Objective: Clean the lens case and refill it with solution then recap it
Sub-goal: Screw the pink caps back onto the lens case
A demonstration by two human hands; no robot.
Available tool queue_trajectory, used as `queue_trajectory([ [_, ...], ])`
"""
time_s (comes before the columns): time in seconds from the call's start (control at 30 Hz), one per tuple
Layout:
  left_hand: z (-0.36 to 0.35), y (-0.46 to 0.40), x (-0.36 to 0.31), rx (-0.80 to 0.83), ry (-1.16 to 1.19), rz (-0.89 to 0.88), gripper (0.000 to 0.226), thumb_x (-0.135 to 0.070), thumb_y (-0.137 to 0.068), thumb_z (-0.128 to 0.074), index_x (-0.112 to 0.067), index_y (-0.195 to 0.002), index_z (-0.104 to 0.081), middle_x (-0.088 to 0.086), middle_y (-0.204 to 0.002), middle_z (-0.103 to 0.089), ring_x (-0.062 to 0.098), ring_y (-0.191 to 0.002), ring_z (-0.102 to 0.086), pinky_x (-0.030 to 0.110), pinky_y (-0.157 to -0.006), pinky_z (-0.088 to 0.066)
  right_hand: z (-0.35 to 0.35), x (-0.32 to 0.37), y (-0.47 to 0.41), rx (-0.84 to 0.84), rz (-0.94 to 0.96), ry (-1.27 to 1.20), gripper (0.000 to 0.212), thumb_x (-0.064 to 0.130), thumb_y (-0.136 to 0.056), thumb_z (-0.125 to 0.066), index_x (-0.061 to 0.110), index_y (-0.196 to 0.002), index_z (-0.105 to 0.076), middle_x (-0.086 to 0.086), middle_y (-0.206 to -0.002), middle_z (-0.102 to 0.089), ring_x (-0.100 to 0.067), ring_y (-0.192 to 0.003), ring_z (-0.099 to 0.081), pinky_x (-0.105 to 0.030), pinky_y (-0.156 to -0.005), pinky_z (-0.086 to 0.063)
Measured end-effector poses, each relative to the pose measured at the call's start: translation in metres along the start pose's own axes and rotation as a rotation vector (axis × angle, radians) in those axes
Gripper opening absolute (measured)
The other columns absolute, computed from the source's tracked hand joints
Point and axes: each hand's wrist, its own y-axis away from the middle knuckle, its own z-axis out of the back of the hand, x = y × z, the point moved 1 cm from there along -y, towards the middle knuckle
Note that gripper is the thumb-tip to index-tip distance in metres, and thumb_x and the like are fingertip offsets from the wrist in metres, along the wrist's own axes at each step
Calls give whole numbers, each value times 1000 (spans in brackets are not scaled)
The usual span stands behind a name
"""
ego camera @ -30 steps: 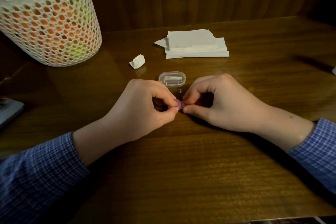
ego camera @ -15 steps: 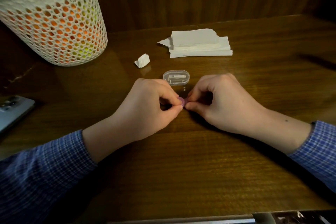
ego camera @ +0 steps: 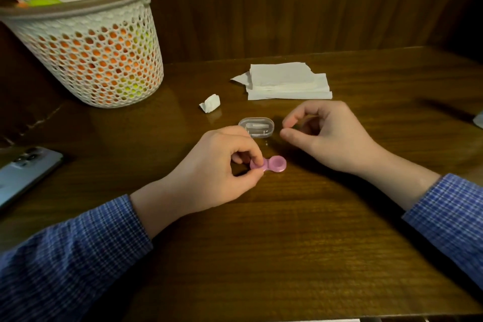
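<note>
Low on the glossy dark-brown wooden tabletop lies the small pink plastic two-well lens case, flat on the wood, its right well uncapped and facing up. The left hand pinches the case's left end between thumb and curled fingers. The right hand hovers just right of and behind the case, apart from it, thumb and forefinger drawn nearly together; whether they hold a cap I cannot tell. Just behind the case sits a clear oval plastic box. Farther back lie a small crumpled white tissue scrap and a stack of folded white paper napkins. A white perforated plastic basket stands at back left, showing orange and yellow-green contents. A grey phone lies at the left edge. Dark wood panelling backs the table; the room is dim.
</note>
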Motion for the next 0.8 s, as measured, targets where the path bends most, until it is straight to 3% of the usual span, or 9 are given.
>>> queue_trajectory([
  [0.1,3,-1,5,-11,54,14,15,-24,-85,-81,-21,-99,-78,-10,-104,-65,11,-95,-66,27,-75,-59,-1,0,-20,61,-25,-1,19,37,-82,-83,39,-96,-69,18,-97,-70,-2,-80,-67,-18,-64,-56],
  [0.23,16,-10,23,-270,19,135,32,-24,-86,-78,-28,-116,-68,-11,-112,-62,8,-93,-62,23,-71,-57,-10,4,-34,209,18,80,26,42,-79,-85,38,-100,-71,17,-106,-69,-8,-84,-68,-27,-74,-58],
  [0.33,17,-21,38,-158,-68,270,65,-28,-85,-81,-30,-142,-51,-14,-129,-57,4,-102,-59,16,-71,-48,-16,4,-34,219,86,125,27,36,-79,-86,32,-103,-73,16,-106,-70,-6,-91,-65,-26,-79,-54],
  [0.4,13,-26,43,-63,-44,286,73,-32,-86,-81,-31,-148,-44,-18,-130,-58,3,-108,-59,15,-75,-45,-18,4,-33,218,123,142,24,33,-81,-85,30,-102,-74,15,-107,-71,-5,-97,-65,-28,-87,-56],
  [0.57,9,-27,40,-75,39,213,60,-28,-87,-81,-31,-138,-51,-22,-109,-70,-5,-102,-64,12,-75,-46,-16,6,-28,206,226,192,24,36,-82,-81,29,-105,-76,13,-106,-74,-8,-95,-67,-36,-84,-60],
  [0.8,9,-25,34,-207,215,199,52,-19,-85,-83,-20,-131,-57,-10,-108,-73,6,-98,-71,25,-82,-60,-14,15,-23,120,330,166,31,43,-84,-72,23,-108,-78,9,-90,-76,-13,-78,-69,-41,-66,-59],
])
